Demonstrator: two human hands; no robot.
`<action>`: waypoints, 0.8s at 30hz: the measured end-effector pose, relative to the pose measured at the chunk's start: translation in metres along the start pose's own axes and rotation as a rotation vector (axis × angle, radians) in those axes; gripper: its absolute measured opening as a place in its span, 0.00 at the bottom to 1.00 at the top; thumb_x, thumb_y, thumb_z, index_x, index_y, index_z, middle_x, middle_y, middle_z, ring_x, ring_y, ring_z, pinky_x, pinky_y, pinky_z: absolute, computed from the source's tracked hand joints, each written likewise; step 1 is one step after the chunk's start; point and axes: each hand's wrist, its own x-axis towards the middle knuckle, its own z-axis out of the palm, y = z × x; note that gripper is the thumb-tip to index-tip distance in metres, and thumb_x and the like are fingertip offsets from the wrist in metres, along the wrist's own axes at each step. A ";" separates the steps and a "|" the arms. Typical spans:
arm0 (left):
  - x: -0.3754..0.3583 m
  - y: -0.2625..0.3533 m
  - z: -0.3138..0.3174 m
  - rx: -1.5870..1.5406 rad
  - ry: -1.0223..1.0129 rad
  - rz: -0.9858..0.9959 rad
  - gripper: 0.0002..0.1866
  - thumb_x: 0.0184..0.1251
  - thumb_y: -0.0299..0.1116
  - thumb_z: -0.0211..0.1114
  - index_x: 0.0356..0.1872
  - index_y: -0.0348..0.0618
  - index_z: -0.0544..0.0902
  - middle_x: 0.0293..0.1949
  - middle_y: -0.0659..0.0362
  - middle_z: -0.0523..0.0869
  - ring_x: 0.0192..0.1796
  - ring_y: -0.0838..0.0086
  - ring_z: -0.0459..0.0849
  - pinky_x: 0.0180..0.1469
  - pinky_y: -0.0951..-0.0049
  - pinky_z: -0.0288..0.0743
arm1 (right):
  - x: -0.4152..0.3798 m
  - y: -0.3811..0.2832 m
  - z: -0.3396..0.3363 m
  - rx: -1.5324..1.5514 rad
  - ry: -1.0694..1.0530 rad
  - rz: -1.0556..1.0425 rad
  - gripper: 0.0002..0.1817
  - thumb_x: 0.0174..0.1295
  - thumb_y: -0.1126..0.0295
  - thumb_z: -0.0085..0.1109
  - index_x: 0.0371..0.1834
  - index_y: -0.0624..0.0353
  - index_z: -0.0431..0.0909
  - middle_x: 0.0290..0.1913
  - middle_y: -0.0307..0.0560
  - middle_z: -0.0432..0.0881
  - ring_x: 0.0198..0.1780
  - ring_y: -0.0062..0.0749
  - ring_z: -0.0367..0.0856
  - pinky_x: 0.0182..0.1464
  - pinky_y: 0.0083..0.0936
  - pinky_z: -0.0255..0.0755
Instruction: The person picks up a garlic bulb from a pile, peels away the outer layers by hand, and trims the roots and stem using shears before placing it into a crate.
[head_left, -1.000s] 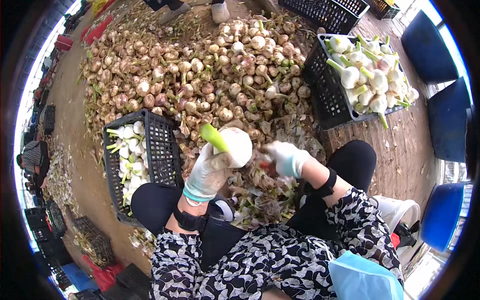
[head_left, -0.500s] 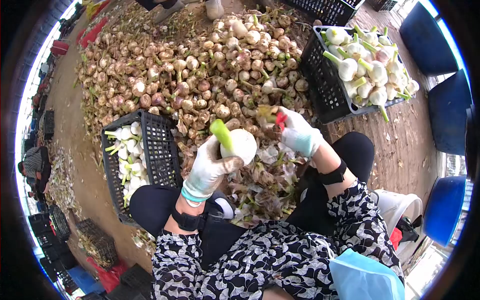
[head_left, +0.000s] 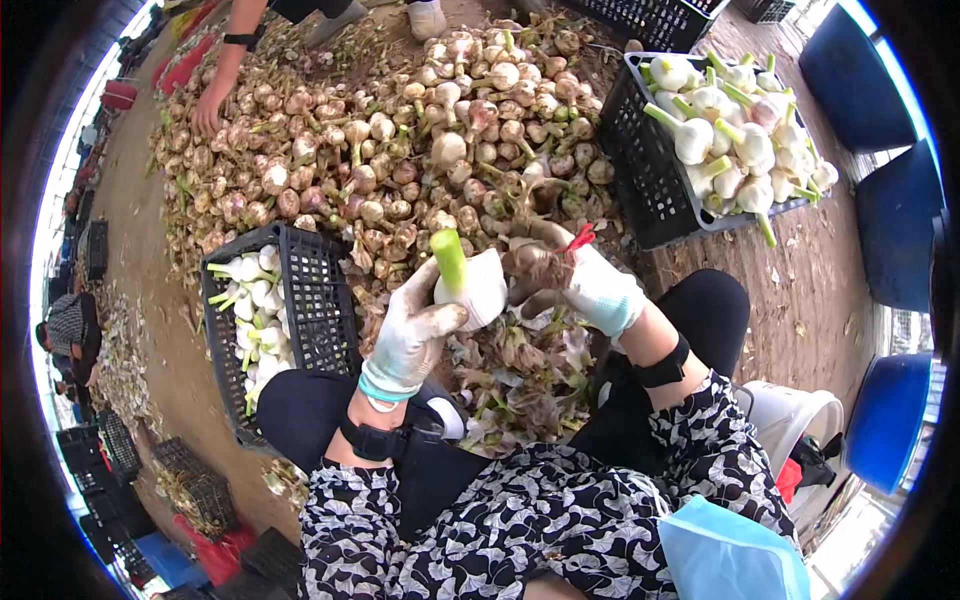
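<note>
My left hand (head_left: 405, 325), in a soiled white glove with a teal cuff, grips a garlic bulb (head_left: 478, 290). The bulb is white, and its thick cut green stem points up. At its right side is my right hand (head_left: 590, 285), gloved alike, with soiled fingers curled around something brown that I cannot make out. A small red strip (head_left: 581, 237) shows at this hand; what it belongs to is hidden. Below the hands lies a heap of loose garlic skins (head_left: 525, 370). Beyond them spreads a large pile of unpeeled garlic (head_left: 390, 150).
Black crates of clean garlic stand at left (head_left: 325, 300) and right (head_left: 650, 190). Another person's hand (head_left: 210, 105) reaches into the pile's far left. Blue barrels (head_left: 890, 420) line the right side, near a white bucket (head_left: 800, 415). A blue mask (head_left: 735, 550) hangs below my chest.
My right hand has moved left and down to the bulb, and the greenish scraps at its fingers are gone. The bulb has tilted slightly. Another person's arm has come in at top left.
</note>
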 end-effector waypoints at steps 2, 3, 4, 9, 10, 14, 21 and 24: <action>0.003 -0.001 0.005 -0.003 -0.073 0.012 0.41 0.48 0.28 0.68 0.66 0.31 0.59 0.57 0.50 0.74 0.60 0.67 0.73 0.64 0.67 0.64 | 0.007 0.021 -0.008 0.018 -0.128 -0.012 0.16 0.61 0.63 0.60 0.44 0.65 0.75 0.31 0.39 0.78 0.29 0.19 0.71 0.29 0.17 0.67; 0.001 -0.003 0.004 -0.014 -0.065 -0.005 0.41 0.49 0.27 0.67 0.67 0.32 0.58 0.57 0.51 0.74 0.58 0.68 0.73 0.62 0.69 0.65 | 0.017 0.032 -0.010 -0.003 -0.143 -0.038 0.17 0.61 0.63 0.60 0.45 0.65 0.75 0.32 0.39 0.78 0.28 0.19 0.70 0.29 0.18 0.66; 0.002 -0.004 0.005 -0.011 -0.071 -0.003 0.41 0.49 0.27 0.67 0.67 0.32 0.58 0.57 0.51 0.74 0.58 0.68 0.73 0.62 0.69 0.65 | 0.022 0.035 -0.011 -0.030 -0.161 -0.064 0.17 0.61 0.63 0.61 0.46 0.64 0.74 0.34 0.39 0.77 0.27 0.18 0.69 0.28 0.18 0.65; 0.003 -0.017 -0.002 0.037 0.234 0.143 0.28 0.62 0.34 0.61 0.60 0.33 0.67 0.46 0.55 0.79 0.47 0.72 0.79 0.51 0.73 0.72 | 0.004 0.040 0.025 -0.627 0.006 -0.449 0.13 0.51 0.68 0.64 0.35 0.62 0.74 0.29 0.46 0.74 0.32 0.28 0.71 0.37 0.23 0.68; 0.001 -0.018 -0.006 -0.063 0.330 0.081 0.23 0.66 0.38 0.59 0.56 0.33 0.71 0.43 0.56 0.79 0.45 0.72 0.79 0.51 0.71 0.73 | 0.006 0.050 0.024 -0.624 -0.012 -0.560 0.12 0.52 0.69 0.63 0.36 0.62 0.74 0.28 0.48 0.74 0.32 0.29 0.72 0.37 0.23 0.69; 0.011 -0.023 -0.011 -0.176 0.513 0.170 0.15 0.67 0.36 0.56 0.47 0.36 0.78 0.38 0.58 0.81 0.40 0.75 0.81 0.44 0.74 0.77 | 0.022 0.035 -0.005 -0.291 0.061 -0.179 0.14 0.57 0.69 0.62 0.42 0.65 0.73 0.30 0.44 0.79 0.34 0.28 0.77 0.37 0.21 0.71; 0.014 -0.023 -0.012 -0.232 0.353 0.205 0.16 0.65 0.32 0.50 0.49 0.33 0.76 0.42 0.55 0.82 0.42 0.67 0.83 0.46 0.69 0.78 | 0.026 0.048 -0.005 -0.487 0.192 -0.342 0.04 0.60 0.76 0.56 0.32 0.59 0.71 0.30 0.34 0.77 0.31 0.17 0.72 0.30 0.18 0.69; 0.007 -0.007 -0.020 -0.489 0.325 0.127 0.19 0.65 0.38 0.48 0.47 0.33 0.78 0.42 0.50 0.83 0.40 0.61 0.85 0.45 0.62 0.81 | 0.038 0.037 -0.041 -0.930 0.282 -0.300 0.04 0.58 0.74 0.59 0.28 0.59 0.75 0.24 0.36 0.77 0.23 0.21 0.72 0.26 0.20 0.68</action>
